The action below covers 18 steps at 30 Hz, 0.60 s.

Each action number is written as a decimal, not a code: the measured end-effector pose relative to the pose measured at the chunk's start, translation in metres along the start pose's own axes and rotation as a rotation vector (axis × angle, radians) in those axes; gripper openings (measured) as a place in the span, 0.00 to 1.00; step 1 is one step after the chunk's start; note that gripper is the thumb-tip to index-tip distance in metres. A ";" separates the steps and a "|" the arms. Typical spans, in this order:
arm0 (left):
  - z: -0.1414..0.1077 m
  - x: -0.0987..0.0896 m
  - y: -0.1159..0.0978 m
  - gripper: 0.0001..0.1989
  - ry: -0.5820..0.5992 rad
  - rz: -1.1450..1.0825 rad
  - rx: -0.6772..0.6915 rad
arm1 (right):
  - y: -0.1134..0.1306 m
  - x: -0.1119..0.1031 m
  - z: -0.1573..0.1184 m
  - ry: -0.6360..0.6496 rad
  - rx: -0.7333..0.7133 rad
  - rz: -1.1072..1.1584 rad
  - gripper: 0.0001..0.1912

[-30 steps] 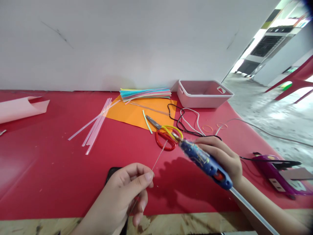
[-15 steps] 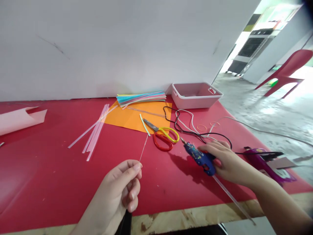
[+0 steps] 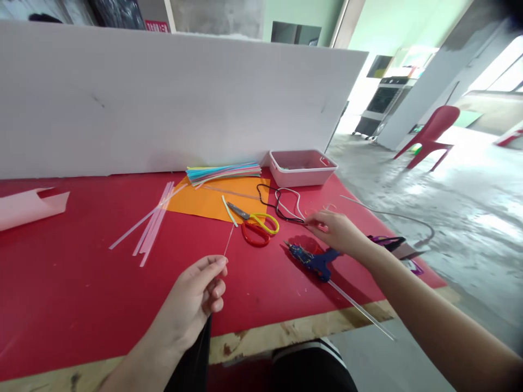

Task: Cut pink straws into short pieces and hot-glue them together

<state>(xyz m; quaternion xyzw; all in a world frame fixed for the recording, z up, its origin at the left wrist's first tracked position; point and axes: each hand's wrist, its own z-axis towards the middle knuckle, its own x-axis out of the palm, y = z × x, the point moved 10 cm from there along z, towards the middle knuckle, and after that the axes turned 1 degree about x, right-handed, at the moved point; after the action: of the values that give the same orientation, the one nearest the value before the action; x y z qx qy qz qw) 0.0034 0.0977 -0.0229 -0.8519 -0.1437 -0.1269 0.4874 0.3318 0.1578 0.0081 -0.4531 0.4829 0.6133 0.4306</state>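
Note:
My left hand point(image 3: 200, 294) pinches the end of a thin pale stick point(image 3: 229, 239), which points up and away. Just past its far tip lies a short light green strip point(image 3: 229, 210). The blue glue gun point(image 3: 312, 261) rests on the red table with a long clear glue stick point(image 3: 362, 310) out of its back. Beyond the gun, my right hand point(image 3: 333, 231) reaches over the cords, its fingers at the black cord point(image 3: 292, 219); whether they grip it is unclear. Scissors point(image 3: 255, 223) with yellow and red handles lie between the hands.
Pink strips point(image 3: 157, 226) lie left of an orange sheet point(image 3: 212, 204). A bundle of coloured strips point(image 3: 223, 173) and a pink basket point(image 3: 302, 177) stand by the white board point(image 3: 183, 103). A pink paper point(image 3: 32, 208) is far left; a purple object point(image 3: 412, 265) sits right.
My right hand has let go of the glue gun and moved beyond it to the cords. The gun now rests on the table. The view has tilted up; my left hand keeps its pinch.

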 end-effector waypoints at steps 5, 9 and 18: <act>-0.001 0.004 -0.004 0.07 0.013 -0.003 0.028 | 0.000 0.030 0.051 0.156 -0.001 -0.124 0.14; -0.003 0.006 -0.006 0.04 0.024 0.006 0.042 | -0.004 0.046 0.065 0.227 -0.005 -0.198 0.17; -0.003 0.013 -0.001 0.03 0.072 0.046 0.051 | 0.000 0.070 0.070 0.263 -0.061 -0.344 0.20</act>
<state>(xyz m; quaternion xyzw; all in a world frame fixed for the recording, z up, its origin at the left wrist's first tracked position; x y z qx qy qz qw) 0.0145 0.0972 -0.0162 -0.8372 -0.1095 -0.1422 0.5166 0.3067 0.2324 -0.0516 -0.6176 0.4317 0.4808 0.4483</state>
